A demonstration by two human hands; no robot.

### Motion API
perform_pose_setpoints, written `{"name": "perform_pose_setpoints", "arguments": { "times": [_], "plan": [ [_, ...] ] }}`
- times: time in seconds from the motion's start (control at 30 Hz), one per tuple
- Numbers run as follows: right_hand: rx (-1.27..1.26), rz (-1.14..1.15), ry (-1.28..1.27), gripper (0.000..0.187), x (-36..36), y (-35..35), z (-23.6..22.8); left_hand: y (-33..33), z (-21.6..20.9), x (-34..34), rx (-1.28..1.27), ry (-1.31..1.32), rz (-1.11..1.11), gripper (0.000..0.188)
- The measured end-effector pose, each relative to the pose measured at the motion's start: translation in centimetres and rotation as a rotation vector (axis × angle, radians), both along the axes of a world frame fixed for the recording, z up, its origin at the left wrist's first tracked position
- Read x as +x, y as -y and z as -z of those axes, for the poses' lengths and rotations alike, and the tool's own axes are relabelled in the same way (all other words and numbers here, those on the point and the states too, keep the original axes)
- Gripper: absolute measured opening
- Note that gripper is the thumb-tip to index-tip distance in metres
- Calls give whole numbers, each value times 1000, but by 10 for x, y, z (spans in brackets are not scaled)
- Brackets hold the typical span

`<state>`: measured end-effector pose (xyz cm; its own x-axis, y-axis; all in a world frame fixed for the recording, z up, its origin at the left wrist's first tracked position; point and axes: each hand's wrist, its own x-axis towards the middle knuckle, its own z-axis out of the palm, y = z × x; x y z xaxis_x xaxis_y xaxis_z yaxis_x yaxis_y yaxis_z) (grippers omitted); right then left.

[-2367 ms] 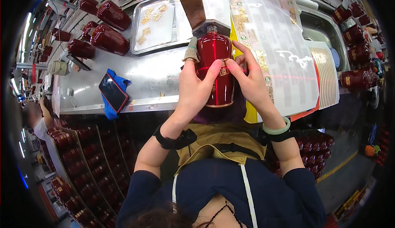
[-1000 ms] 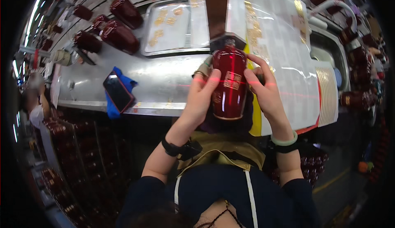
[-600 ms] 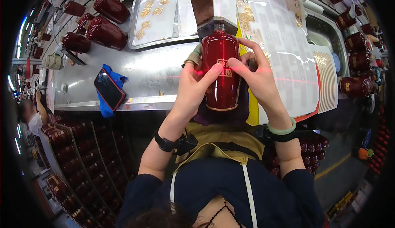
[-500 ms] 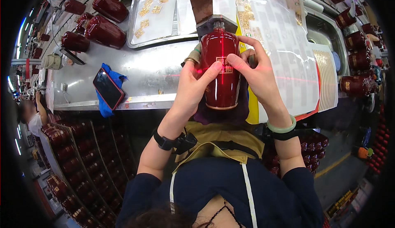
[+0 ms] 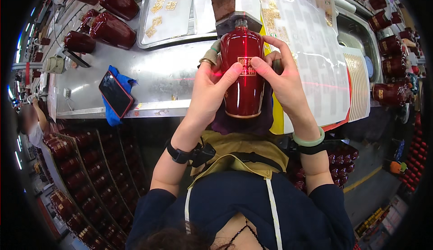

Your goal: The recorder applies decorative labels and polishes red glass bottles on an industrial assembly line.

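Observation:
A glossy dark red bottle [image 5: 243, 97] lies with its clear threaded neck pointing away from me, against a dark metal block [image 5: 222, 26]. Between my two hands, a square gold decal [image 5: 246, 67] sits on its front. My left hand [image 5: 208, 78] grips the left side, its thumb at the decal's left edge; a finger wears a cloth cover. On the other side my right hand [image 5: 283, 72] is curled round the bottle, thumb at the decal's upper right. Red laser lines cross over the decal. Under the bottle is a dark purple cloth [image 5: 225, 126].
A metal tray [image 5: 143, 24] with gold decals stands at the back left, near several red bottles [image 5: 112, 31]. A phone [image 5: 116, 94] rests on a blue cloth [image 5: 112, 117]. White decal sheets [image 5: 311, 60] cover the right side beside a sink [image 5: 354, 33]. Bottle racks [image 5: 85, 169] stand below left.
Both thumbs have shifted slightly on the decal, which now looks straighter and more fully visible. The bottle has stayed in nearly the same place, still held by both hands.

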<state>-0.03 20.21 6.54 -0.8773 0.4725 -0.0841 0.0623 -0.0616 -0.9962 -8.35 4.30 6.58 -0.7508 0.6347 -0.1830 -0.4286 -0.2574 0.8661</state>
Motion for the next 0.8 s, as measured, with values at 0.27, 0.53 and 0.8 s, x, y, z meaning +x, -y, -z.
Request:
{"name": "perform_pose_setpoints", "arguments": {
  "times": [0.27,0.53,0.8],
  "plan": [
    [-40,55,-6,59,-2,7,1,-2,-1,1,-23,-5,-7,64],
    [-28,64,10,58,-2,5,4,-4,1,2,-38,-15,-31,60],
    [-89,22,20,59,1,0,2,1,5,-2,43,45,-5,58]
  ]
}}
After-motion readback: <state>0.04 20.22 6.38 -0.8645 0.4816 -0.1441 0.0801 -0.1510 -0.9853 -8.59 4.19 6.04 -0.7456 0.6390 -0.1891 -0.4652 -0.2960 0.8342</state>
